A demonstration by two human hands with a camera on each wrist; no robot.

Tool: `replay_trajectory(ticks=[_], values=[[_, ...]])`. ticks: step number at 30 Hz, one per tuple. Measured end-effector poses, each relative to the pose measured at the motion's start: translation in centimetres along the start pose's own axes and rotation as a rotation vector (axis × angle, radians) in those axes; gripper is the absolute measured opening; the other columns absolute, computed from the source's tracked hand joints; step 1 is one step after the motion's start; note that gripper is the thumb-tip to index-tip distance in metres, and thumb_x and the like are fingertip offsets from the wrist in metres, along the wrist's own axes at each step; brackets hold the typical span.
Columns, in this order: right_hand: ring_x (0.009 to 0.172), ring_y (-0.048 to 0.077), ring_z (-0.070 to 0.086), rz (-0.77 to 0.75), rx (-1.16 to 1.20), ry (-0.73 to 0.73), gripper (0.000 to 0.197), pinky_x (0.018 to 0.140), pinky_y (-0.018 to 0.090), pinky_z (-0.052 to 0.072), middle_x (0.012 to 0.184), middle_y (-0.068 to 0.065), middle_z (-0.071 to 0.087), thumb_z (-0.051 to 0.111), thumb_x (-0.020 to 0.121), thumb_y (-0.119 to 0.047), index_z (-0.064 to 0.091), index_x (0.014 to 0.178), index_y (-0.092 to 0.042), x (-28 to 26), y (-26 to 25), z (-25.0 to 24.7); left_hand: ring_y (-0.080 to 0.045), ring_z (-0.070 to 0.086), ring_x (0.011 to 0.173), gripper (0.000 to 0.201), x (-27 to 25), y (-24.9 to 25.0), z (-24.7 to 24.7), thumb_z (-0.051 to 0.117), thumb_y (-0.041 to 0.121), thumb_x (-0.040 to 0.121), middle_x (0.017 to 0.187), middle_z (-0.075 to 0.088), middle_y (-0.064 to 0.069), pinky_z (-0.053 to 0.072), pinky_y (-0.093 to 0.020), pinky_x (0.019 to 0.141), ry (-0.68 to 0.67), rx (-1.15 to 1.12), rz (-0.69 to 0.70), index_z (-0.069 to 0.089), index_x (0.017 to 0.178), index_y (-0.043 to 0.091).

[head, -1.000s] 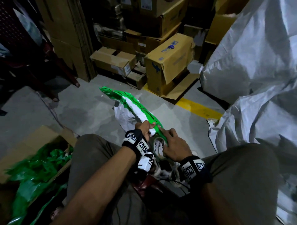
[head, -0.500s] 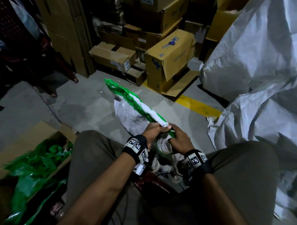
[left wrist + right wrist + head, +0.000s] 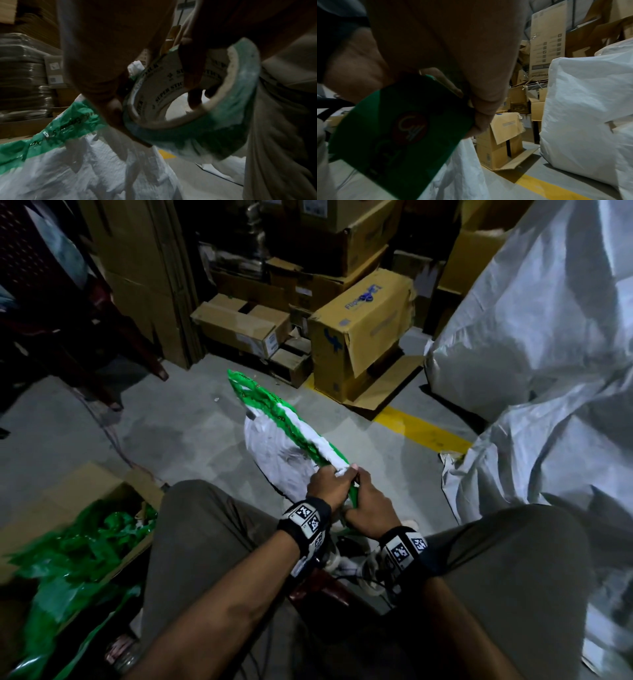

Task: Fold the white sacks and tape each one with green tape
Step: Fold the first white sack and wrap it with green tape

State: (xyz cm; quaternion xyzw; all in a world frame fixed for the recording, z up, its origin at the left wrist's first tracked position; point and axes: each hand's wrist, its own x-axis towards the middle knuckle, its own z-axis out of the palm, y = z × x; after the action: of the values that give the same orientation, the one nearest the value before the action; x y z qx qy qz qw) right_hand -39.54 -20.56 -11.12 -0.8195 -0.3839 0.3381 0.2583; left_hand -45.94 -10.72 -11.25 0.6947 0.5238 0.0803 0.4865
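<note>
A folded white sack, wound with green tape, slants up and away from my hands over the floor. My left hand grips its near end. Right beside it, my right hand curls round the green tape roll, of which the head view shows only a sliver. In the left wrist view the tape roll shows its printed white core, with fingers hooked through it, close against the taped sack. The right wrist view shows the roll's green outer side under my curled fingers.
A cardboard box holding green-taped bundles sits by my left knee. A tall heap of loose white sacks fills the right side. Brown cartons are stacked ahead past a yellow floor line. A dark red chair stands far left.
Both hands have moved forward along the bundle. The tape roll's face, visible between the hands before, is now covered by the right hand. The sack has swung slightly to the right.
</note>
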Motion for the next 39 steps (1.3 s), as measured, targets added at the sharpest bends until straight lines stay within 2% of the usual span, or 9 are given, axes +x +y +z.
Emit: replay_trajectory(ticks=[10,14,17,21,25,29,33,37,39], values=[[0.114,0.035,0.06,-0.041,0.022,-0.02,0.07,0.084,0.034,0.039,0.135,0.005,0.06,0.06,0.087,-0.032,0.025,0.148,-0.03,0.3,-1.6,1.0,-0.04,0.063,0.108,0.035,2.4,0.7,-2.8,0.062,0.025,0.089,0.115,0.068,-0.025,0.052,-0.043,0.091,0.185,-0.051,-0.098,0.068,0.113,0.0],[0.119,0.038,0.057,-0.074,-0.074,-0.054,0.078,0.092,0.037,0.042,0.145,0.008,0.051,0.057,0.09,-0.037,0.014,0.155,-0.031,0.2,-2.4,1.5,-0.035,0.066,0.103,0.039,3.1,0.4,-3.6,0.068,0.024,0.082,0.11,0.07,-0.021,0.054,-0.041,0.091,0.133,-0.15,-0.14,0.069,0.111,-0.002],[0.121,0.038,0.056,-0.088,-0.098,-0.053,0.086,0.094,0.039,0.044,0.152,0.007,0.045,0.061,0.089,-0.036,0.009,0.157,-0.029,0.1,-2.5,1.9,-0.033,0.072,0.089,0.035,3.5,-1.1,-3.6,0.075,0.025,0.075,0.101,0.073,-0.023,0.059,-0.051,0.087,0.046,-0.44,-0.186,0.07,0.098,-0.001],[0.118,0.035,0.059,-0.088,0.009,0.023,0.093,0.089,0.035,0.044,0.14,0.007,0.056,0.07,0.082,-0.034,0.014,0.156,-0.028,0.0,-2.2,2.0,-0.025,0.073,0.086,0.015,0.7,-1.3,-4.7,0.066,0.018,0.097,0.105,0.073,-0.014,0.06,-0.031,0.065,-0.214,-0.681,-0.145,0.067,0.11,0.01],[0.124,0.029,0.056,-0.105,0.139,0.005,0.097,0.091,0.03,0.042,0.142,0.002,0.053,0.078,0.078,-0.035,0.018,0.154,-0.029,0.3,-2.5,1.8,-0.032,0.062,0.122,0.041,-0.2,-3.3,-4.5,0.068,0.019,0.094,0.13,0.065,-0.016,0.048,-0.046,0.106,-0.391,-0.761,-0.073,0.058,0.134,0.013],[0.135,0.013,0.048,-0.197,0.382,-0.181,0.115,0.112,0.035,0.041,0.154,-0.002,0.041,0.085,0.07,-0.051,0.011,0.156,-0.029,0.3,-2.3,1.8,-0.039,0.06,0.12,0.049,0.2,-3.7,-4.8,0.067,0.008,0.082,0.129,0.062,-0.026,0.046,-0.049,0.106,-0.348,-0.768,-0.085,0.061,0.131,0.012],[0.126,0.004,0.052,-0.181,0.438,-0.121,0.073,0.109,0.032,0.043,0.144,-0.01,0.042,0.064,0.079,-0.07,0.033,0.141,-0.046,1.2,-1.8,-1.3,-0.036,0.065,0.107,0.043,0.8,-2.8,-4.9,0.068,0.009,0.079,0.12,0.067,-0.024,0.051,-0.049,0.099,-0.408,-0.817,-0.097,0.067,0.121,0.018],[0.098,-0.001,0.06,-0.109,0.35,0.081,0.048,0.095,0.03,0.046,0.134,-0.005,0.049,0.053,0.095,-0.059,0.052,0.138,-0.036,4.3,-0.3,-5.6,-0.044,0.061,0.114,0.049,2.6,-1.1,-4.7,0.076,0.008,0.072,0.121,0.064,-0.029,0.037,-0.064,0.11,-0.471,-0.776,-0.07,0.065,0.12,0.005],[0.099,0.001,0.06,-0.11,0.379,0.122,0.042,0.092,0.034,0.049,0.134,-0.006,0.054,0.055,0.095,-0.057,0.057,0.133,-0.038,7.2,-0.2,-7.6,-0.047,0.06,0.116,0.053,4.4,-0.1,-4.3,0.072,0.004,0.072,0.123,0.062,-0.035,0.038,-0.063,0.11,-0.49,-0.786,-0.083,0.06,0.123,-0.005]])
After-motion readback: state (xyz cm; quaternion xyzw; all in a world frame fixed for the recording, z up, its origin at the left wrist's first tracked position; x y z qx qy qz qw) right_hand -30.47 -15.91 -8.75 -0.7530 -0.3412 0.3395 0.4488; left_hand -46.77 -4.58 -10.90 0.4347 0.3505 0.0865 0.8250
